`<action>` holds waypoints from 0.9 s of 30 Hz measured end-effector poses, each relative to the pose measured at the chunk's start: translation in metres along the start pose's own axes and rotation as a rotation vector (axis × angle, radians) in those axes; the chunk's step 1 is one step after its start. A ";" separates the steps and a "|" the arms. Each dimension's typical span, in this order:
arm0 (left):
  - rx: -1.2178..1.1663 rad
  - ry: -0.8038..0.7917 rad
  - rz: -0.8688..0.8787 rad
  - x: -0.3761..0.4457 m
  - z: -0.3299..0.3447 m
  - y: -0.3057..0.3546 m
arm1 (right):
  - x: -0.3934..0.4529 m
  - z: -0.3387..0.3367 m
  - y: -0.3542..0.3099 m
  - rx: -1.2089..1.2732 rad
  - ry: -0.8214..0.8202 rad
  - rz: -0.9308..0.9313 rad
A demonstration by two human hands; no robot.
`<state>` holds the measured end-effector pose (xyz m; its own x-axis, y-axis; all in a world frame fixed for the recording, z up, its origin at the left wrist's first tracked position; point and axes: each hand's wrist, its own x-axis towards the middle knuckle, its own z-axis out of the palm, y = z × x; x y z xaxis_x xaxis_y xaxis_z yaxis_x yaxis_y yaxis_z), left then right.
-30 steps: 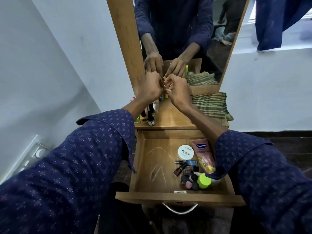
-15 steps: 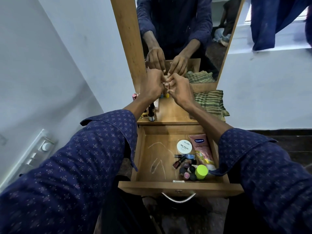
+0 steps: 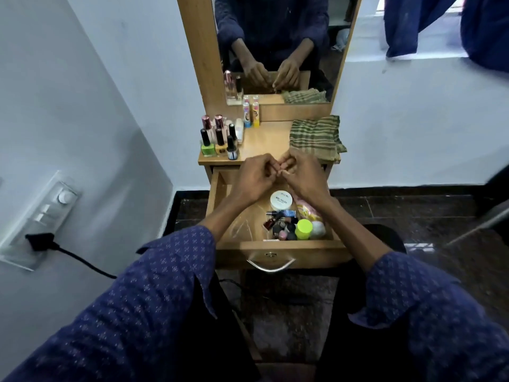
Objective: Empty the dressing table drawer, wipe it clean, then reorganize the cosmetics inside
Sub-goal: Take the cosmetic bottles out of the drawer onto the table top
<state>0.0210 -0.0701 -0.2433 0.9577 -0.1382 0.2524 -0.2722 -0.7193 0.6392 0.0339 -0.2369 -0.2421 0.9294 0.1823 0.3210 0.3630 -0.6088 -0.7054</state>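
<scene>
Wooden drawer (image 3: 220,188) pulled fully out under the tabletop (image 3: 264,142); its left half is bare board, cosmetics (image 3: 289,224) clustered front right. Both hands have dropped from mirror height to just above the drawer's back edge. Left hand (image 3: 254,177) and right hand (image 3: 301,176) meet, fingers curled, pinching a small item too hidden to identify. Glossy nail polish bottles (image 3: 219,142) stand at the tabletop's left edge; a striped woven cloth (image 3: 315,137) lies folded right.
</scene>
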 end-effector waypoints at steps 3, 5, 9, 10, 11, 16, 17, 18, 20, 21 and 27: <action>-0.056 -0.148 -0.077 -0.032 0.021 -0.009 | -0.037 0.001 0.016 0.038 -0.025 0.064; -0.015 -0.214 -0.120 -0.047 0.030 -0.015 | -0.052 0.004 0.023 0.031 -0.044 0.097; 0.025 -0.256 -0.206 -0.060 0.037 -0.018 | -0.064 0.007 0.028 0.015 -0.065 0.156; 0.040 -0.251 -0.223 -0.061 0.037 -0.018 | -0.065 0.007 0.029 0.011 -0.067 0.171; 0.056 -0.242 -0.240 -0.061 0.037 -0.019 | -0.064 0.008 0.030 0.006 -0.063 0.189; 0.104 -0.286 -0.302 -0.065 0.035 -0.028 | -0.067 0.010 0.034 -0.091 -0.097 0.207; 0.111 -0.298 -0.301 -0.065 0.036 -0.028 | -0.068 0.011 0.034 -0.112 -0.120 0.203; 0.123 -0.310 -0.302 -0.065 0.036 -0.028 | -0.069 0.012 0.033 -0.135 -0.143 0.204; 0.163 -0.343 -0.304 -0.066 0.037 -0.026 | -0.070 0.014 0.031 -0.179 -0.171 0.202; 0.180 -0.352 -0.304 -0.067 0.039 -0.025 | -0.069 0.015 0.030 -0.194 -0.176 0.200; 0.072 -0.171 -0.329 -0.068 0.034 -0.025 | -0.058 0.014 0.029 -0.240 -0.295 0.211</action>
<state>-0.0337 -0.0659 -0.3016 0.9962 0.0010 -0.0867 0.0540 -0.7895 0.6113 -0.0086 -0.2546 -0.2897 0.9735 0.2261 -0.0331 0.1696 -0.8121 -0.5584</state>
